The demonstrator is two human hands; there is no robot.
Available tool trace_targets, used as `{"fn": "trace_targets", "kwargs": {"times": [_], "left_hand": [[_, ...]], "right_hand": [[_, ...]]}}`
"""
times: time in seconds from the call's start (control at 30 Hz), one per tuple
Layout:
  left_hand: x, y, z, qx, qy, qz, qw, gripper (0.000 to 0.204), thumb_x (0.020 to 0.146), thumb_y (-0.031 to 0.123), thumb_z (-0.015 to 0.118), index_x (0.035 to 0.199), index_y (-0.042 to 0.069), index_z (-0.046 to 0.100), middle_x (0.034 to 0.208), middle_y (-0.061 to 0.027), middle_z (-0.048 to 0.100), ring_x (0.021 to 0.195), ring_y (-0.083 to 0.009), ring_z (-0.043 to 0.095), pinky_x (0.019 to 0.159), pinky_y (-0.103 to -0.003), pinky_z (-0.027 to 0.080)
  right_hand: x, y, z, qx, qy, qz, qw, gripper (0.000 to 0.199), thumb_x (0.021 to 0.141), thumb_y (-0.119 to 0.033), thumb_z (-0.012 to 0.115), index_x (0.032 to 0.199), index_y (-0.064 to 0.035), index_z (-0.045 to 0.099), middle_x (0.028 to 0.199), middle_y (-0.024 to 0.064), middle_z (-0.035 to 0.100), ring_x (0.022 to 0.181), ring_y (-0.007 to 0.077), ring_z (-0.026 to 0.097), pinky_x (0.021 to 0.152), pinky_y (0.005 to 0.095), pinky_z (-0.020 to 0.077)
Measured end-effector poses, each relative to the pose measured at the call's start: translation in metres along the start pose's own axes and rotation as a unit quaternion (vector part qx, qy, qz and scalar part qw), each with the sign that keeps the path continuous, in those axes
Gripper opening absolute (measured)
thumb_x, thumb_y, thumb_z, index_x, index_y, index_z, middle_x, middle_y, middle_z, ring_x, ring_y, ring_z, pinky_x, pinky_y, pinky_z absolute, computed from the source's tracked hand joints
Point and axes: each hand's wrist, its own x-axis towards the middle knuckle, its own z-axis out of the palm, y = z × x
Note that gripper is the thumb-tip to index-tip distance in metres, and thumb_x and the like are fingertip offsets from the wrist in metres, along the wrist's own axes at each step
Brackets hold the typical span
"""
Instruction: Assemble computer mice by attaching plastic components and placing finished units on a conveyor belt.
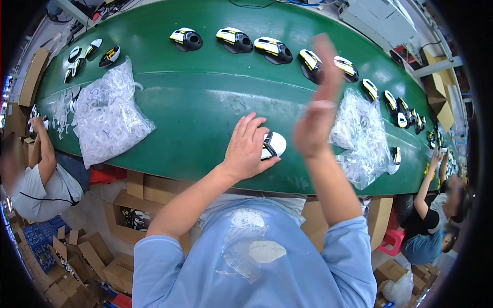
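Observation:
My left hand (247, 147) is closed around a white-and-black plastic shell piece (276, 144) on the green table, near its front edge. The fingers curve over its left side and hide much of it. My right hand (319, 102) is raised over the table to the right, blurred by motion. Its fingers stretch toward the far side, and I see nothing in it. Behind its fingertips stand two similar shell pieces with yellow marks, one black-and-white piece (309, 65) partly covered by the hand and another white-topped piece (346, 69) just right of it.
More shell pieces (234, 40) form a curved row along the green table (195, 108). Clear bags of translucent parts lie left (110, 115) and right (362, 138). Co-workers sit at the left (43, 179) and right (436, 210) ends. Cardboard boxes (126, 215) stand below the front edge.

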Motion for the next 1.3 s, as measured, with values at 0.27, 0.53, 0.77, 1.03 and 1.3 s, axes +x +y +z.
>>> {"fn": "trace_targets", "kwargs": {"times": [0.27, 0.53, 0.77, 1.03, 1.3], "left_hand": [[-0.013, 0.002, 0.000, 0.011, 0.002, -0.013, 1.000, 0.098, 0.072, 0.047, 0.095, 0.144, -0.003, 0.050, 0.150, -0.0256, 0.048, 0.148, -0.0511, 0.038, 0.126, -0.067, 0.029], [-0.027, -0.012, -0.031, 0.092, -0.003, -0.049, 0.995, 0.092, 0.076, 0.056, 0.092, 0.141, -0.001, 0.059, 0.148, -0.0226, 0.052, 0.147, -0.0484, 0.040, 0.124, -0.070, 0.023], [-0.011, -0.020, -0.028, 0.026, -0.017, -0.075, 0.997, 0.084, 0.074, 0.054, 0.094, 0.136, 0.008, 0.061, 0.146, -0.0171, 0.054, 0.144, -0.0434, 0.043, 0.123, -0.065, 0.026], [-0.027, -0.012, -0.037, 0.041, 0.027, -0.050, 0.998, 0.076, 0.071, 0.053, 0.097, 0.124, 0.006, 0.069, 0.132, -0.0128, 0.065, 0.137, -0.0412, 0.052, 0.122, -0.065, 0.031], [-0.031, -0.026, -0.046, -0.095, -0.026, -0.036, 0.995, 0.060, 0.080, 0.062, 0.084, 0.108, 0.009, 0.075, 0.110, -0.0076, 0.075, 0.129, -0.0362, 0.062, 0.125, -0.062, 0.025]], "right_hand": [[0.076, -0.042, -0.016, 0.046, 0.093, -0.128, 0.986, 0.066, 0.105, -0.044, 0.064, 0.157, -0.0061, 0.052, 0.154, 0.0254, 0.050, 0.144, 0.0420, 0.048, 0.124, 0.0551, 0.0318], [0.081, -0.036, -0.029, 0.144, 0.205, -0.154, 0.956, 0.092, 0.111, -0.072, 0.030, 0.170, -0.0014, 0.026, 0.176, 0.0186, 0.031, 0.164, 0.0367, 0.028, 0.133, 0.0550, 0.0181], [0.019, 0.005, 0.066, -0.124, -0.090, -0.036, 0.988, 0.070, 0.096, -0.043, 0.073, 0.156, -0.0131, 0.053, 0.157, 0.0206, 0.048, 0.151, 0.0428, 0.044, 0.125, 0.0663, 0.0259], [0.022, -0.016, -0.039, 0.201, -0.057, 0.074, 0.975, 0.050, 0.094, -0.022, 0.074, 0.139, -0.0015, 0.069, 0.133, 0.0180, 0.073, 0.126, 0.0375, 0.069, 0.110, 0.0456, 0.0519], [-0.055, 0.001, -0.039, 0.196, -0.266, 0.016, 0.944, 0.086, 0.065, -0.045, 0.103, 0.134, -0.0050, 0.073, 0.133, 0.0162, 0.074, 0.121, 0.0371, 0.073, 0.101, 0.0449, 0.0593]]}}
